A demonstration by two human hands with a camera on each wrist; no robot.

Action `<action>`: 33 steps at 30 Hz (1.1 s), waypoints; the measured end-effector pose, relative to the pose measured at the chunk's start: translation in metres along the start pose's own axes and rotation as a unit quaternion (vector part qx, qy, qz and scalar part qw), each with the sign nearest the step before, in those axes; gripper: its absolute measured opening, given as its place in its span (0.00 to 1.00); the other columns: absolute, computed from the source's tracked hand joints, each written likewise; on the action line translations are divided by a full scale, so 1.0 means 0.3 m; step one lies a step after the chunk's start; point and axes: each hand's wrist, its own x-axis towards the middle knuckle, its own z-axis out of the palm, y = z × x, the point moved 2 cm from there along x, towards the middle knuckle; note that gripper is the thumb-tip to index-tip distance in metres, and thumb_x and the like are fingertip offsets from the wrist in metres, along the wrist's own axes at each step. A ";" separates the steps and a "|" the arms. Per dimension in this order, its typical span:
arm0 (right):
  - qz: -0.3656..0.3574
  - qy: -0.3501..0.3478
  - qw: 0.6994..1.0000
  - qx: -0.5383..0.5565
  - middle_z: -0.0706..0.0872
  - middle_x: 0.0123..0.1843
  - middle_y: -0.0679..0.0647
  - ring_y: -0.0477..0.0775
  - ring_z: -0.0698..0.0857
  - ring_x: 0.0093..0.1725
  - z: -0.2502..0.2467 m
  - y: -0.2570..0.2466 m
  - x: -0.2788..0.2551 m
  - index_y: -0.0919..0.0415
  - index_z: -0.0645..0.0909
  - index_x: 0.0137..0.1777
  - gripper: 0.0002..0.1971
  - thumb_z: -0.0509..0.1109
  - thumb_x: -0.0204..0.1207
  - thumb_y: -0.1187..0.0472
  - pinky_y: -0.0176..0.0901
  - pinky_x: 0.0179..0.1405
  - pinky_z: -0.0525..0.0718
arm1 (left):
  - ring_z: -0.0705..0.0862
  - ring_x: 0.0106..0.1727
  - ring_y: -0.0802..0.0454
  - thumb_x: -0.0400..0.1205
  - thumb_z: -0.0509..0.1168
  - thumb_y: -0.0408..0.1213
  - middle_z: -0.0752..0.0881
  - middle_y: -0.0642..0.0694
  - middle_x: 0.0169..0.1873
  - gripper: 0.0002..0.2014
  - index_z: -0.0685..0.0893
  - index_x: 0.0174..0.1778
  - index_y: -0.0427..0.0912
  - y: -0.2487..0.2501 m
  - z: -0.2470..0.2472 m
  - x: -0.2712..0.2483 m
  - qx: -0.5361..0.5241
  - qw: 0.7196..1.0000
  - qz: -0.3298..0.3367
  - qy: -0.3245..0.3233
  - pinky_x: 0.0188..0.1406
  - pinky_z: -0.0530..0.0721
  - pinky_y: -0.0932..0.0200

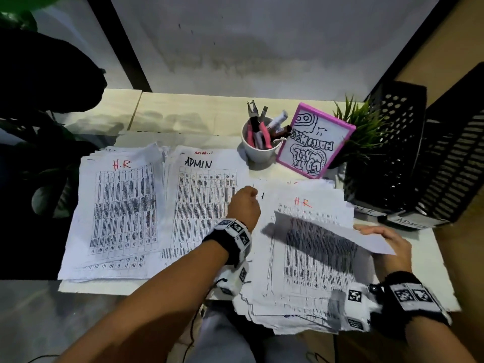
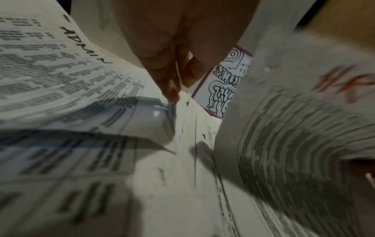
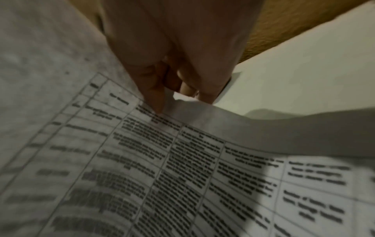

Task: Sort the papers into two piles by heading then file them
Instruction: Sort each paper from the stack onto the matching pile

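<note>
Two sorted piles lie on the desk: an H.R pile (image 1: 117,213) at the left and an ADMIN pile (image 1: 201,200) beside it. A loose stack (image 1: 309,258) at the right shows a red H.R heading on top. My left hand (image 1: 245,205) is curled between the ADMIN pile and the stack. In the left wrist view its thumb and fingers (image 2: 162,67) pinch a thin paper edge by the corner of the top ADMIN sheet (image 2: 61,80). My right hand (image 1: 385,239) grips the right edge of a lifted sheet (image 1: 340,231) above the stack, thumb (image 3: 150,89) on the print.
Black mesh file trays (image 1: 419,158) stand at the right, labelled H.R (image 1: 366,211) and ADMIN (image 1: 408,222). A white cup of pens (image 1: 259,145), a pink-framed drawing (image 1: 311,142) and a small green plant (image 1: 361,127) stand behind the papers. The desk's front edge runs just under the piles.
</note>
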 end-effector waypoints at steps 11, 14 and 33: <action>0.074 -0.052 0.988 0.125 0.89 0.36 0.60 0.55 0.88 0.39 -0.094 0.042 -0.049 0.66 0.80 0.28 0.19 0.53 0.67 0.82 0.34 0.39 0.85 | 0.77 0.61 0.39 0.72 0.76 0.45 0.77 0.37 0.60 0.30 0.73 0.63 0.33 0.009 0.113 0.017 0.168 0.983 -0.032 -0.066 0.59 0.79 0.47; 0.078 -0.052 0.987 0.128 0.89 0.34 0.59 0.53 0.88 0.37 -0.081 0.031 -0.047 0.61 0.82 0.25 0.23 0.53 0.67 0.83 0.33 0.37 0.85 | 0.79 0.62 0.37 0.74 0.75 0.39 0.79 0.34 0.61 0.29 0.70 0.65 0.31 0.018 0.129 0.011 0.174 0.979 -0.066 -0.087 0.57 0.78 0.49; 0.176 -0.058 0.972 0.145 0.87 0.27 0.53 0.49 0.86 0.29 -0.010 -0.020 -0.062 0.65 0.84 0.26 0.20 0.58 0.67 0.85 0.43 0.38 0.80 | 0.84 0.43 0.39 0.75 0.72 0.34 0.84 0.42 0.38 0.09 0.77 0.44 0.39 0.030 0.182 -0.045 0.050 0.994 -0.079 -0.047 0.32 0.73 0.59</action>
